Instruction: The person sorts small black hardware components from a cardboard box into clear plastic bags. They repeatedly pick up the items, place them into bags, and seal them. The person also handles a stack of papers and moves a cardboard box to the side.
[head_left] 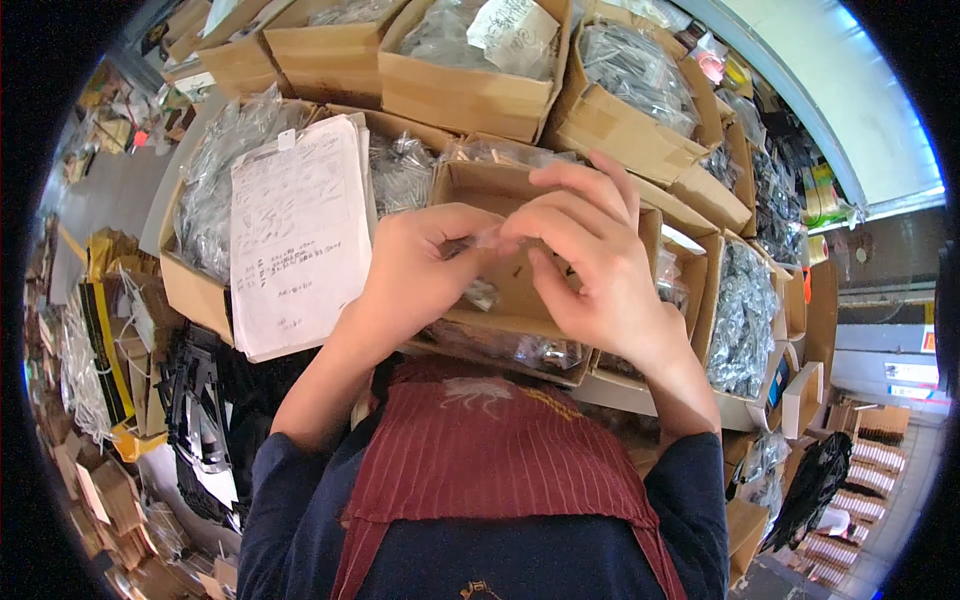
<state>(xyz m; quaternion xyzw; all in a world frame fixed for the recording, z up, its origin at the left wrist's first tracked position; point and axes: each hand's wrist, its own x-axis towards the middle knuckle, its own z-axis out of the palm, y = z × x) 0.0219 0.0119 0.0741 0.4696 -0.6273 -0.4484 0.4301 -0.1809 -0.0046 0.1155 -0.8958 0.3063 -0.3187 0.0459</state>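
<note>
In front of my chest both hands meet over an open cardboard box (pixel 485 180). My left hand (pixel 415 265) is closed, thumb against bent forefinger, on what looks like a small clear plastic bag (pixel 487 238) with something dark in it. The fingers mostly cover it. My right hand (pixel 600 255) comes from the other side, its forefinger curled to the left fingertips and its other fingers raised; whether it grips the bag's edge is hidden. Below the hands, inside the box, lies a small clear packet (pixel 481 294) with a few tiny dark pieces.
A stack of handwritten sheets (pixel 295 235) under a clip lies over a box of plastic bags at the left. Beyond stand cardboard boxes (pixel 465 95) of bagged parts. On the right is a box of shiny clear bags (pixel 742 315). Black parts (pixel 205 410) sit lower left.
</note>
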